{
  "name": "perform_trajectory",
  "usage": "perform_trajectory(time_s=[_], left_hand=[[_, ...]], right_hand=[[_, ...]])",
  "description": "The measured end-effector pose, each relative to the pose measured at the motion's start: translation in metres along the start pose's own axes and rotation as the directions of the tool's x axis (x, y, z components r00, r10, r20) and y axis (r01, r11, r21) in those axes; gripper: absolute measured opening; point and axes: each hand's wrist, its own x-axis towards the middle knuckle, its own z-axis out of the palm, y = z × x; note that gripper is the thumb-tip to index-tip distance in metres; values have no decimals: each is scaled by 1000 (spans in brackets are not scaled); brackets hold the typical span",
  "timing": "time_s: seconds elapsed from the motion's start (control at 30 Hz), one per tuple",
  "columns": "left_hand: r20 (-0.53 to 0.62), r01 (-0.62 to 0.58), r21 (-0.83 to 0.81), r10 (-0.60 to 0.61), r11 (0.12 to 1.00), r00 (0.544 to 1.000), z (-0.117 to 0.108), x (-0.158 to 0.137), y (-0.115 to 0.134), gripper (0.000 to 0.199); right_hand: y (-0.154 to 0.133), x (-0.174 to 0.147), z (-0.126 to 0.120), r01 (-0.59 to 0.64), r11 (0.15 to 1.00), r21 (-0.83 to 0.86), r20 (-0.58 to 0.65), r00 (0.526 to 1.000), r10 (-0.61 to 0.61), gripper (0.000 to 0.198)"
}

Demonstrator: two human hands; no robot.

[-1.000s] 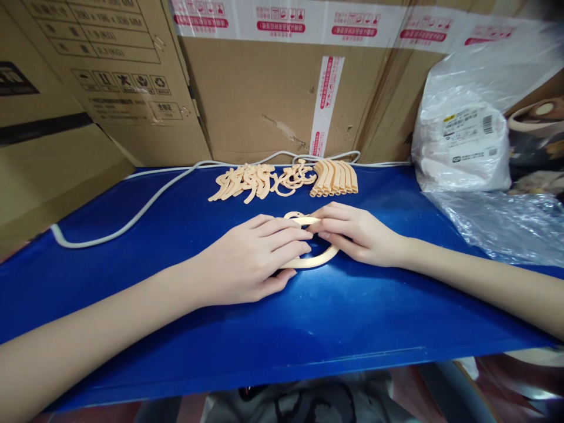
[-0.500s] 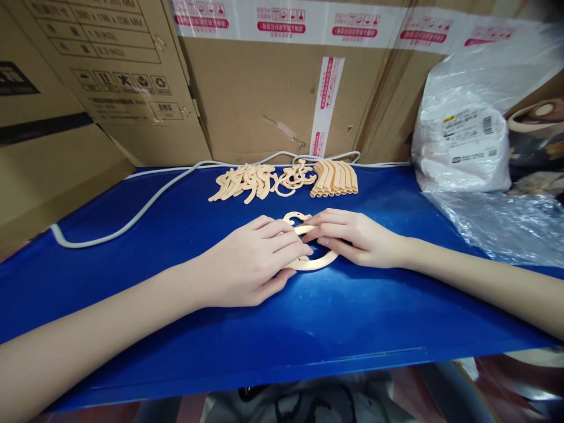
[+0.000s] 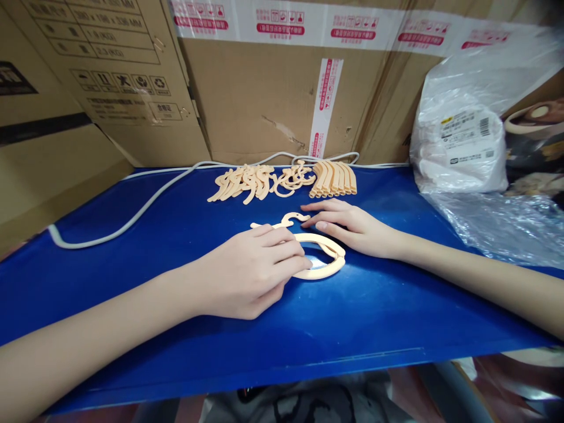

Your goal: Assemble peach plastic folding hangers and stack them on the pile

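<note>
Two curved cream plastic hanger arms (image 3: 321,272) form a pointed oval on the blue surface, meeting at their right ends. My left hand (image 3: 253,267) is closed over their left part, hiding it, with its fingertips at the inner edge of the nearer arm. Just behind lies a hanger hook (image 3: 288,218) beside a slim cream piece (image 3: 259,225); the hand partly covers the slim piece, and I cannot tell if the two are joined. My right hand (image 3: 352,226) is open, fingers stretched and apart, its fingertips beside the hook's tip. Whether they touch it is unclear.
Behind lie a pile of curved flat pieces (image 3: 244,182), a cluster of hooks (image 3: 291,178) and a row of curved hollow arms (image 3: 333,178). A white cable (image 3: 145,214) runs along the left and back. Cardboard boxes (image 3: 264,94) and a plastic-wrapped package (image 3: 460,144) border the blue table (image 3: 211,364).
My right hand has left the hanger arms, moving back toward the hook, and its fingers have spread. The arms have shifted slightly nearer under my left hand, uncovering their joined right ends.
</note>
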Motion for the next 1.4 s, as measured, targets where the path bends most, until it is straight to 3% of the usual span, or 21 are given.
perform_trajectory(time_s=[0.17, 0.33, 0.5, 0.6, 0.67, 0.73, 0.8, 0.87, 0.93, 1.03, 1.13, 1.27, 1.4], left_hand=[[10, -17, -18, 17, 1000, 1000, 0, -1, 1, 30], [17, -11, -30, 11, 999, 1000, -1, 0, -4, 21], [-57, 18, -21, -19, 1000, 998, -1, -3, -20, 23], [-96, 125, -4, -125, 992, 988, -3, -4, -24, 26], [-109, 294, 28, -290, 955, 951, -5, -4, -23, 22], [-95, 495, 64, -489, 866, 867, -6, -3, -19, 20], [-47, 638, 105, -637, 763, 770, -6, -2, -15, 41], [21, 705, 130, -713, 697, 701, -5, -1, -12, 59], [81, 727, 112, -736, 677, 672, -4, 1, -10, 61], [139, 732, 22, -728, 681, 672, -5, 2, -10, 50], [162, 729, -67, -714, 681, 681, -5, 0, -12, 42], [146, 666, -176, -650, 725, 746, -3, -5, -21, 35], [134, 614, -211, -599, 761, 789, -3, -10, -30, 20]], right_hand=[[-2, 0, 0, 36, 999, -30, -32, 999, -37, 27], [-3, -2, -2, 45, 997, 61, -158, 987, -34, 20], [-2, -4, -4, -8, 984, 177, -312, 948, 64, 17], [-2, -4, -5, -66, 970, 235, -415, 896, 161, 13], [-2, -4, -4, -88, 955, 282, -477, 851, 219, 11], [-1, -4, -4, -97, 943, 317, -529, 807, 261, 12], [0, -4, -4, -103, 943, 315, -583, 763, 278, 15], [1, -5, -4, -118, 952, 283, -630, 726, 277, 17], [2, -4, -4, -121, 961, 250, -666, 698, 261, 19], [3, -4, -3, -108, 965, 237, -687, 684, 245, 23], [3, -3, -2, -68, 963, 262, -674, 701, 233, 21], [4, -3, -1, -40, 961, 274, -650, 729, 215, 17], [5, -3, -2, -43, 931, 363, -645, 709, 284, 24]])
